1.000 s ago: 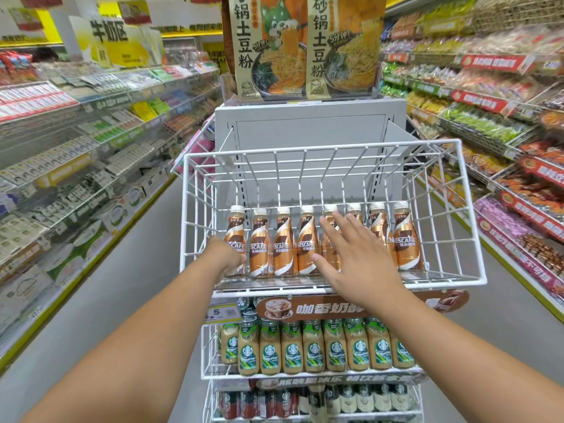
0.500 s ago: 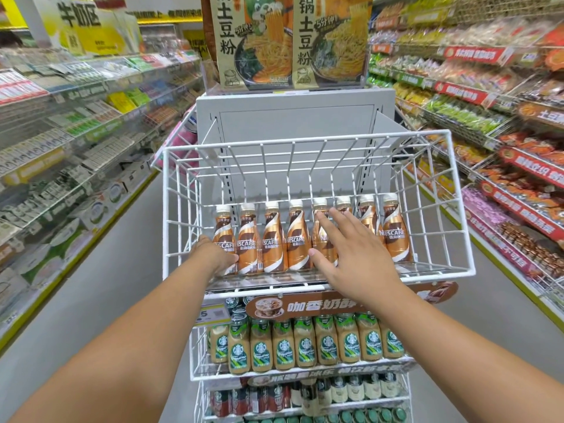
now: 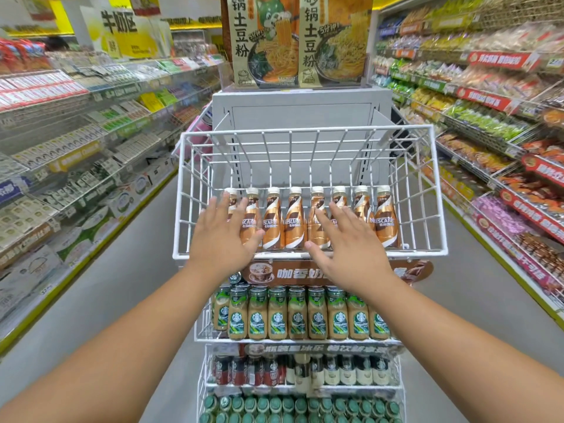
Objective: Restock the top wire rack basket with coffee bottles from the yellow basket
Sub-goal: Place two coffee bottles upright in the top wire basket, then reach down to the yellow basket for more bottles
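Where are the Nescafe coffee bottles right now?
The Nescafe bottles stand in one row along the front of the top wire basket, mid-frame, directly above the Starbucks bottles.

The shop was brightly and evenly lit from overhead, with only soft shadows and a dull sheen on the grey floor (image 3: 146, 270). The wide lens bent the side shelves (image 3: 61, 154) outward and smeared them with blur toward the edges. The coffee bottles (image 3: 294, 222) at centre stayed fairly sharp.
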The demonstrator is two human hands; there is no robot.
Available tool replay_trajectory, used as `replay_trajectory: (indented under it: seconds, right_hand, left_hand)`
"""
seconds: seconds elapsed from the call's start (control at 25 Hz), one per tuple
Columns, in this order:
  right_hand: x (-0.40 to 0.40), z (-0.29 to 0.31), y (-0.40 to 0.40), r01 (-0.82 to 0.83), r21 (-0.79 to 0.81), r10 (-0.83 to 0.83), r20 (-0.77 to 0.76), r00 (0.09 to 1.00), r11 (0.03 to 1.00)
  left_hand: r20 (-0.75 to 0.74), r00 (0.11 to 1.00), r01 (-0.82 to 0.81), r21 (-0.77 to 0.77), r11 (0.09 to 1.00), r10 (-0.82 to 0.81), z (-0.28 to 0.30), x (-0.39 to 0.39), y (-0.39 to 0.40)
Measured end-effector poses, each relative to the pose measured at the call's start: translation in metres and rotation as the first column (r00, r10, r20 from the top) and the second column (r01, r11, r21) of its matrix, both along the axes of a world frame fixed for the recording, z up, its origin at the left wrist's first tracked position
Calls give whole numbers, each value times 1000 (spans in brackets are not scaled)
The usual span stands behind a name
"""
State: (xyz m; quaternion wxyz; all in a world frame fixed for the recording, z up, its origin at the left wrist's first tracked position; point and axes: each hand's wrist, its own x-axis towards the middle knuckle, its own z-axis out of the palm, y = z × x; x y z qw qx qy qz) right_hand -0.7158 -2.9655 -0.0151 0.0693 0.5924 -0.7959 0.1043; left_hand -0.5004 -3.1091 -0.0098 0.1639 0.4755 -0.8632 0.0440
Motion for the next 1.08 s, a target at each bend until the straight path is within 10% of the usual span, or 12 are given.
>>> replay_trajectory:
  seconds: [1.08]
  right_hand:
    - [146,-131,181,26,169,-37,60,998,985]
  left_hand:
    - [6,993,114,82,990,-115,-145,125,194]
